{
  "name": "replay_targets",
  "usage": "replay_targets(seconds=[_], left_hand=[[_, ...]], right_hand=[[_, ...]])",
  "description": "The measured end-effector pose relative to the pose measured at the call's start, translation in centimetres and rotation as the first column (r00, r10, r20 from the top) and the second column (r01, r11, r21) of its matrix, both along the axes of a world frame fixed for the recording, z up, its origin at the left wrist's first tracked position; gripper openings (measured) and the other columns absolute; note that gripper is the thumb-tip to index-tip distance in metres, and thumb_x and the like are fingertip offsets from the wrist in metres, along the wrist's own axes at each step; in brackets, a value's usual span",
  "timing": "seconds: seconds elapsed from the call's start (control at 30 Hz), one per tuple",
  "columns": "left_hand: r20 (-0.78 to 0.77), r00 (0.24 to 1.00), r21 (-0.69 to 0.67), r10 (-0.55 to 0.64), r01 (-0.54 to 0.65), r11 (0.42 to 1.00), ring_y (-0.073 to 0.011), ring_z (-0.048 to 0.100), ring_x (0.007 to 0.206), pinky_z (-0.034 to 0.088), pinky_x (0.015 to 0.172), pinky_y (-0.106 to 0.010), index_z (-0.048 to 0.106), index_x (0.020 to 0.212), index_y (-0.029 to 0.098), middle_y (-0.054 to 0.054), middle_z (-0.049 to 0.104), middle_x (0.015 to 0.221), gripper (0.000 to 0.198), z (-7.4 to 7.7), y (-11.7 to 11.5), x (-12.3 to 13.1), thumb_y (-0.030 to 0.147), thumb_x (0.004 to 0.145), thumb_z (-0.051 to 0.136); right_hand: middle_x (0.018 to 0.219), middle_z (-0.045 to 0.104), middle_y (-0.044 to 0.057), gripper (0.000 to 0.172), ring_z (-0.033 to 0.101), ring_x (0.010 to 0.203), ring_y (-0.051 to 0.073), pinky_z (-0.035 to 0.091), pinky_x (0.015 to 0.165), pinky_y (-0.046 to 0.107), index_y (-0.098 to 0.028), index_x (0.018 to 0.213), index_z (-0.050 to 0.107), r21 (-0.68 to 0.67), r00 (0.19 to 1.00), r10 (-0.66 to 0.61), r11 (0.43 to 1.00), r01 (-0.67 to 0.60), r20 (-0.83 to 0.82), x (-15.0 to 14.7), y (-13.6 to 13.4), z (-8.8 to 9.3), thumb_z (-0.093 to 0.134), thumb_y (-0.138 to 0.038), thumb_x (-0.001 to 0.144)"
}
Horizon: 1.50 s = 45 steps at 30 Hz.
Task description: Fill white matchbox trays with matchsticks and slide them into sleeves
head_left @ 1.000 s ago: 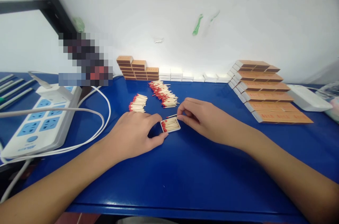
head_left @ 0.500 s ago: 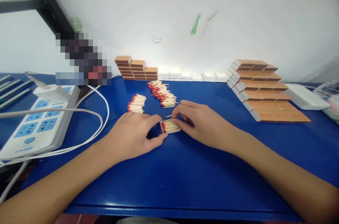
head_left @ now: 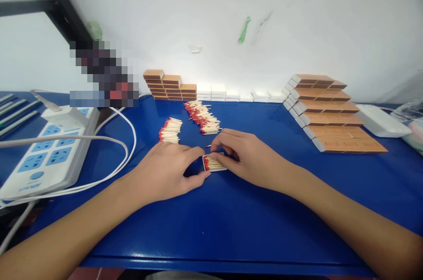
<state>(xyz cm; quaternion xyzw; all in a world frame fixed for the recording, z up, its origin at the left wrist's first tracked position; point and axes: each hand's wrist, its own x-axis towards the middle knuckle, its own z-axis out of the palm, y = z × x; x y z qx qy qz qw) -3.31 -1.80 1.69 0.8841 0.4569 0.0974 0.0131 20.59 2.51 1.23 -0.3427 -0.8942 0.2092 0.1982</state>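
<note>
A small white matchbox tray [head_left: 218,169] lies on the blue table between my hands, filled with red-headed matches [head_left: 213,164]. My left hand [head_left: 167,169] holds the tray's left end between thumb and index finger. Over the tray's right part, my right hand [head_left: 249,152] has its thumb and index pinched together at the matches; whatever is between the fingertips is hidden. One loose match [head_left: 208,146] lies just behind the tray, partly covered by my right fingers. Farther back are a larger match pile [head_left: 203,117] and a smaller pile [head_left: 170,130] behind my left hand.
Stacked brown matchboxes [head_left: 170,86] stand along the wall at left, white boxes [head_left: 218,95] beside them. A stepped stack of matchboxes [head_left: 330,117] rises at right, near a white device [head_left: 383,120]. A power strip [head_left: 42,156] with looping cables [head_left: 135,139] occupies the left side.
The tray has shifted slightly right and toward me. My right fingertips have moved a little left and down over the matches; my left hand keeps hold of the tray.
</note>
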Motion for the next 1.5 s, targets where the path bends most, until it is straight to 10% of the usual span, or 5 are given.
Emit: replay_targets(seconds=[0.7,0.93,1.17,1.5], left_hand=[[-0.004,1.0,-0.002,-0.009,0.009,1.0,-0.0236,0.073,0.069,0.039,0.057,-0.033,0.076,0.112,0.024,0.0,0.076,0.076,0.03,0.2,-0.1,0.0,0.048,0.097,0.064],[-0.002,0.999,-0.036,0.042,-0.042,0.998,-0.0254,0.076,0.075,0.048,0.063,-0.035,0.075,0.118,0.024,-0.002,0.079,0.083,0.033,0.4,0.1,0.0,0.048,0.098,0.063],[0.044,0.999,0.026,0.029,-0.03,0.999,-0.0222,0.075,0.073,0.05,0.064,-0.032,0.074,0.126,0.023,-0.001,0.08,0.085,0.042,0.4,0.0,-0.2,0.053,0.098,0.067],[-0.086,0.931,0.41,0.355,-0.292,0.864,-0.0337,0.063,0.117,0.051,0.098,-0.044,0.073,0.125,0.016,-0.016,0.073,0.121,0.036,7.3,6.8,-3.1,0.04,0.101,0.06]], right_hand=[[0.085,0.061,0.001,0.01,0.055,0.073,0.014,0.04,0.066,0.028,-0.02,0.1,0.07,-0.027,0.999,-0.031,0.999,0.031,-0.008,0.0,0.0,0.5,0.061,-0.024,0.102],[0.122,0.06,0.006,0.052,0.06,0.076,0.015,0.049,0.067,0.032,-0.025,0.125,0.067,-0.151,0.989,0.013,0.989,0.01,0.148,1.6,0.3,1.7,0.08,-0.059,0.088],[0.11,0.063,0.003,0.024,0.061,0.08,0.016,0.046,0.066,0.031,-0.023,0.108,0.066,-0.152,0.983,0.023,0.988,0.006,0.183,2.3,0.4,2.7,0.076,-0.04,0.094],[0.111,0.064,0.004,0.025,0.062,0.082,0.017,0.046,0.069,0.031,-0.024,0.113,0.064,-0.045,0.989,-0.136,0.989,0.138,0.055,5.5,1.3,1.4,0.074,-0.039,0.096]])
